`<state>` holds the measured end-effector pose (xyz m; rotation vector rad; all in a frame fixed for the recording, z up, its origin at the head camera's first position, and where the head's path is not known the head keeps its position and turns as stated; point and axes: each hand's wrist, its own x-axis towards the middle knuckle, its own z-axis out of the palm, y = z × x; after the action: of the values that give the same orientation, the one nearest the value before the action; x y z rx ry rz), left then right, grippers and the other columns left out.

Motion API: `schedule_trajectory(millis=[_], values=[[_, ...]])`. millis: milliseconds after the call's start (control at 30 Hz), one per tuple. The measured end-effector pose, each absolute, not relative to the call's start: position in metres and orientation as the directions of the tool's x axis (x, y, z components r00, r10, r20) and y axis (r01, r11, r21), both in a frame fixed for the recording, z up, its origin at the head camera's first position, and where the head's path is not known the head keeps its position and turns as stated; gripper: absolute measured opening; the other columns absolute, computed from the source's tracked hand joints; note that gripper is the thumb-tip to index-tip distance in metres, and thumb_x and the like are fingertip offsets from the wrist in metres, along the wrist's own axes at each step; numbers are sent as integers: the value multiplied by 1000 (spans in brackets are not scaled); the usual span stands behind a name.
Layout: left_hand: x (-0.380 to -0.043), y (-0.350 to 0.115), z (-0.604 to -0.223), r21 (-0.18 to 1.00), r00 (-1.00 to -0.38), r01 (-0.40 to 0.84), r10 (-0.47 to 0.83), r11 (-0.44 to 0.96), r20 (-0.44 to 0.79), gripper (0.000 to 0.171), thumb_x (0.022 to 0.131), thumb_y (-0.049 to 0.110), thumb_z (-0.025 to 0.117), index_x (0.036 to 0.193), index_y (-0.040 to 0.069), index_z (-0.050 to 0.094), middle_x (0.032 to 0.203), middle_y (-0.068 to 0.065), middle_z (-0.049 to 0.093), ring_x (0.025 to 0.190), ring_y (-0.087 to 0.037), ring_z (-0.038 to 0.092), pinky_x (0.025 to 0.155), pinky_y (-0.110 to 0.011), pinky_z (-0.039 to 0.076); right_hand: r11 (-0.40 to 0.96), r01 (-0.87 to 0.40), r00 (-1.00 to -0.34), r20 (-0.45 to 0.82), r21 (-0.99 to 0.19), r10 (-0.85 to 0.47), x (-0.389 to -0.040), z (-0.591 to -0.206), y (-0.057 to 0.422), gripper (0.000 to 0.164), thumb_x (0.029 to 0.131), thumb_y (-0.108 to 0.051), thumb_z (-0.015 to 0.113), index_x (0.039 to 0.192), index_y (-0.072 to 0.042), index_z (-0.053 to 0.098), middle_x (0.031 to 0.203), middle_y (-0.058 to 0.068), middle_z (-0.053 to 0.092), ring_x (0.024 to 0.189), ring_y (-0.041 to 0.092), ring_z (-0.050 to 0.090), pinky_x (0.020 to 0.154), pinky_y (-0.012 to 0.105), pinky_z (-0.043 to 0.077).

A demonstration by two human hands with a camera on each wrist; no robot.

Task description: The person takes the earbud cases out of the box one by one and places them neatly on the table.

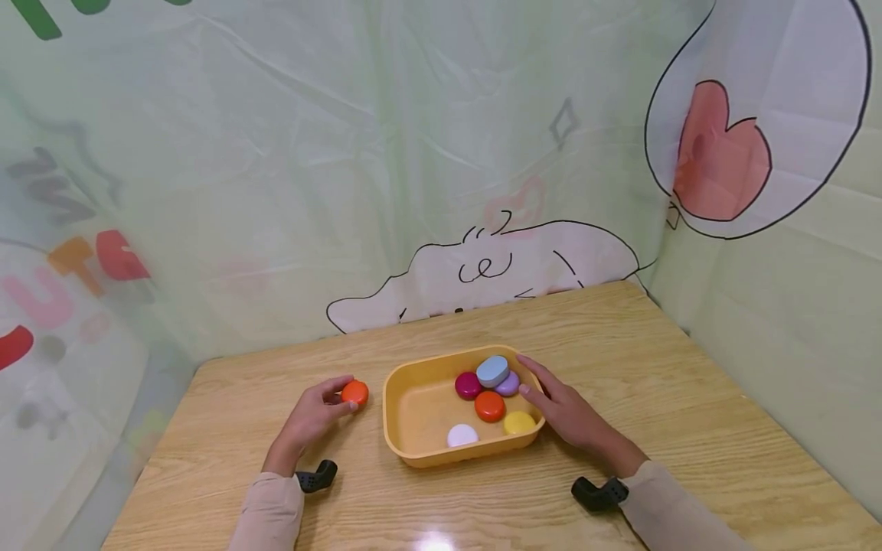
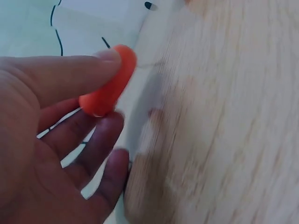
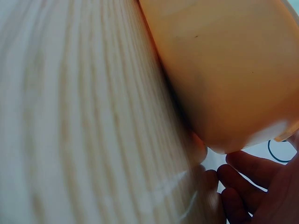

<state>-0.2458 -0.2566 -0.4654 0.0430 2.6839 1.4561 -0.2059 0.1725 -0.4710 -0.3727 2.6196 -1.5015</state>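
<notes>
My left hand (image 1: 315, 417) pinches a round orange-red disc (image 1: 354, 392) between thumb and fingers, left of a yellow plastic tray (image 1: 427, 461). In the left wrist view the disc (image 2: 110, 86) stands on edge in the grip, close over the tabletop. My right hand (image 1: 570, 413) holds the tray's right end, thumb over the rim and fingers along the outside wall. Inside lie a light blue oval piece (image 1: 492, 371), a lilac disc (image 1: 508, 383), a magenta disc (image 1: 468, 386), another orange-red disc (image 1: 490, 406), a yellow disc (image 1: 519, 422) and a white disc (image 1: 462, 435).
The wooden table (image 1: 689, 428) reaches back to a pale printed curtain (image 1: 276, 191), which also hangs along the sides. Black straps with small mounts (image 1: 317, 476) sit at both wrists.
</notes>
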Motion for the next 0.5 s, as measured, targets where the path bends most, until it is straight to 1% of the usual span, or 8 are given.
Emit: schedule_trajectory(millis=[200,333,500], values=[[-244,-251,-465,808,-995,21,89,589,-39,49,87,12,79,133,5,64,110,-5,68,96,-21,58,81,-33,48,483,-159,-965,33,-861,-260,-205,-469,173,60,107,-38,44,161,-22,21,164,18,20,148,45,19,112,62,22],[-246,-250,-468,809,-996,9,79,588,-46,49,88,12,78,134,6,63,103,-6,66,93,-22,57,79,-32,47,485,-158,-967,36,-860,-252,-205,-467,174,60,108,-37,44,161,-22,21,164,18,20,148,45,18,113,62,21],[-247,-253,-473,792,-997,-4,62,611,-53,49,88,16,79,134,8,63,103,-6,64,91,-22,55,77,-31,45,480,-152,-967,29,-864,-253,-204,-467,174,60,108,-37,44,161,-20,20,164,18,20,148,45,18,113,62,20]])
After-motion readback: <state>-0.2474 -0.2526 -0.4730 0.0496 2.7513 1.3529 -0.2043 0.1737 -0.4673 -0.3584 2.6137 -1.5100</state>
